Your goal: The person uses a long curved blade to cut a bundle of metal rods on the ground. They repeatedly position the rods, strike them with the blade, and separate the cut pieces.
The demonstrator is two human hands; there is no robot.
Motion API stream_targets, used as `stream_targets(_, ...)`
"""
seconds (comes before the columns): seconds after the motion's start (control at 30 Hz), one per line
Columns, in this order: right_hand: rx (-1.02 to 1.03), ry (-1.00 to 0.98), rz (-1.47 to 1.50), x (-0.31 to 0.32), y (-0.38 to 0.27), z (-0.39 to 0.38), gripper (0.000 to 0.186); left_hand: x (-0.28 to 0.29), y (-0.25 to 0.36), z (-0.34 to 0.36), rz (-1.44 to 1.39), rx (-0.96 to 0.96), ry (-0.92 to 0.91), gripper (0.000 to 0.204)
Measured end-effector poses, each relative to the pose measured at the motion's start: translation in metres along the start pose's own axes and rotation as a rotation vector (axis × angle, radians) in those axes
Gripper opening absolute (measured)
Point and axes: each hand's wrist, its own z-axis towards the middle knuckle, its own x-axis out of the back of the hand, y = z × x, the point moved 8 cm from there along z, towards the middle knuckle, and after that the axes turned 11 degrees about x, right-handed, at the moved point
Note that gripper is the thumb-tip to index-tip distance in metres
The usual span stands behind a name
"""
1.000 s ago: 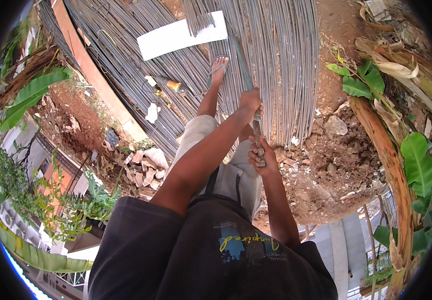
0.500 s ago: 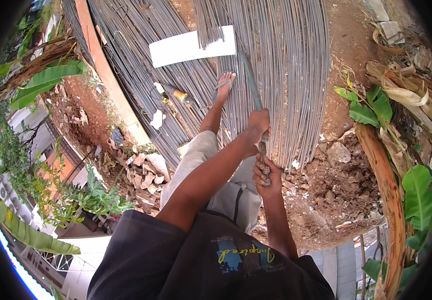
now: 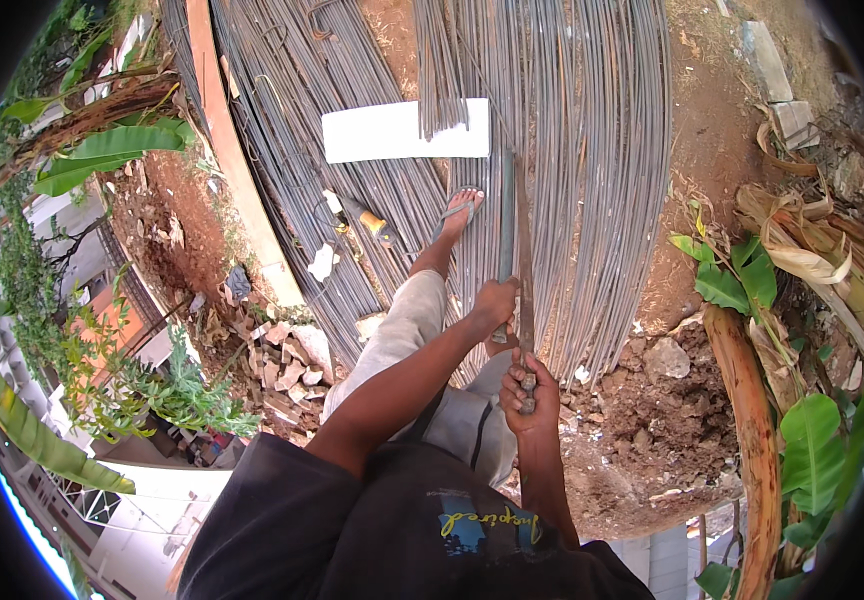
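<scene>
My left hand [image 3: 497, 305] is closed around a long green metal pipe [image 3: 507, 220], whose lower end sticks out below the fist. Just below and to the right, my right hand [image 3: 532, 393] grips the near end of a long rusty metal bar [image 3: 525, 260]. Pipe and bar run nearly side by side away from me, a narrow gap between them; whether they join at the far end I cannot tell. Beneath them lie many long steel rods [image 3: 592, 200]. A white sheet [image 3: 377, 135] rests on the rods, with the ends of a shorter rod bundle [image 3: 440, 90] over it.
My sandalled foot [image 3: 460, 212] stands on the rods. A yellow and dark power tool [image 3: 370, 220] lies to its left. A wooden plank [image 3: 237, 170] runs along the left side. Broken stones [image 3: 297, 365] lie at left, dug soil [image 3: 677, 400] and a banana stem [image 3: 745, 430] at right.
The pipe and bar, lined up before, now show apart side by side. My left hand has shifted left and nearer, and my right hand slightly nearer. The view has tilted slightly.
</scene>
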Motion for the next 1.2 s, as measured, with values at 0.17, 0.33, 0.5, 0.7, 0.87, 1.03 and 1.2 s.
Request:
stream_targets(0.17,0.011,-0.001,-0.05,-0.003,0.006,0.007,0.03,0.001,-0.019,0.015,0.137,-0.021,-0.003,0.061)
stream_targets(0.33,0.061,0.087,-0.063,-0.024,0.008,-0.004,0.03,0.003,-0.005,0.006,0.092,0.113,0.003,0.065)
stream_targets(0.5,0.018,0.13,-0.08,-0.056,0.017,0.004,0.031,0.018,-0.023,0.045,0.139,0.045,0.073,0.069)
stream_targets(0.7,0.045,0.184,-0.136,-0.097,0.03,0.001,0.03,0.018,-0.015,0.016,0.034,0.005,0.1,0.066)
stream_targets(0.87,0.053,0.206,-0.118,-0.172,0.039,0.019,0.03,0.01,-0.024,0.022,0.078,0.009,0.197,0.062)
stream_targets(1.03,-0.004,0.264,-0.107,-0.271,0.044,0.047,0.025,0.019,0.018,0.026,0.045,0.055,0.185,0.058)
stream_targets(1.2,0.185,0.228,-0.262,-0.39,0.022,0.08,0.026,0.028,0.058,0.048,0.172,-0.024,0.261,0.054)
